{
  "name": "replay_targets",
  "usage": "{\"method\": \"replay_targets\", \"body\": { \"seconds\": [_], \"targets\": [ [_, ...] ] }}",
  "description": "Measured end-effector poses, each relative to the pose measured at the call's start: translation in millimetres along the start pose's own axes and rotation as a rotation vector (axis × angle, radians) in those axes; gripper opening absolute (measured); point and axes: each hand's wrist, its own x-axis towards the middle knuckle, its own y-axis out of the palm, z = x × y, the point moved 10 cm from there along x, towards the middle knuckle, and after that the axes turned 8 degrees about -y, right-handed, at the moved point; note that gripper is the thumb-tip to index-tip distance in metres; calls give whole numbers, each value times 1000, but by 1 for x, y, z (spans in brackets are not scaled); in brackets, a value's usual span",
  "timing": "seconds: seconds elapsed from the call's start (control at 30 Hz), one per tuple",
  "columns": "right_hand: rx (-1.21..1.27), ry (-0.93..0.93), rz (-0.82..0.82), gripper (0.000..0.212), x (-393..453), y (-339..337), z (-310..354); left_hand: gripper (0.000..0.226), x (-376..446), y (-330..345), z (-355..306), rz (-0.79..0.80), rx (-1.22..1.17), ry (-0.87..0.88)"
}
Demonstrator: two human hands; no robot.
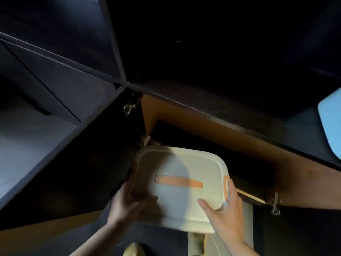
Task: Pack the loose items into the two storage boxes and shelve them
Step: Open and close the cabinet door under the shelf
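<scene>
Dark laminate, near black with a faint grain, fills the left and upper frame — cabinet panels and a shelf edge (212, 108) that runs from the centre down toward the right. Below that edge an opening lined in warm brown board (203, 122) shows, and there the task's thing sits: a cream storage box (184, 182), smooth matte plastic with rounded corners and a raised rim round its lid, lower centre of the frame, its far end already at the mouth of the opening. An orange strap handle (179, 182) lies flat across the lid, running left to right, so the box's long axis looks to point away from the person, up the frame and into the cabinet — the push ahead would go that way. At lower left the left hand (127, 202) holds the box's shaded left side, fingers curled round the edge. At lower right the right hand (223, 209) grips the near right corner, thumb laid on the lid, fingers wrapped over the side by an orange latch (226, 182). The hands are set well apart, one to each flank, about equally near. Metal hinges (129, 108) glint at the opening's upper left, and another fitting (275, 202) at the right. A pale blue rounded object (332, 122) sits at the right edge; what it is I cannot tell. Beneath the box a second cream shape (221, 244) shows, too hidden to name.
</scene>
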Motion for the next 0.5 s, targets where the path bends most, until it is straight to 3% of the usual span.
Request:
{"method": "replay_targets", "body": {
  "seconds": [0.1,0.27,0.4,0.43,0.47,0.5],
  "targets": [
    [10,30,71,118,36,38,-56,101,43,50,23,46,30,51],
    [85,-25,158,108,105,94,-132,99,115,117,45,132,33,148],
    [41,2,123,111,170,119,-173,57,192,169,51,226,1,146],
    [43,24,111,111,186,126,-184,55,211,182,50,242,31,150],
    [49,49,105,112,200,133,-195,56,229,191,52,215,80,137],
    [66,64,106,112,213,141,-204,73,247,197,54,162,156,135]
  ]
}}
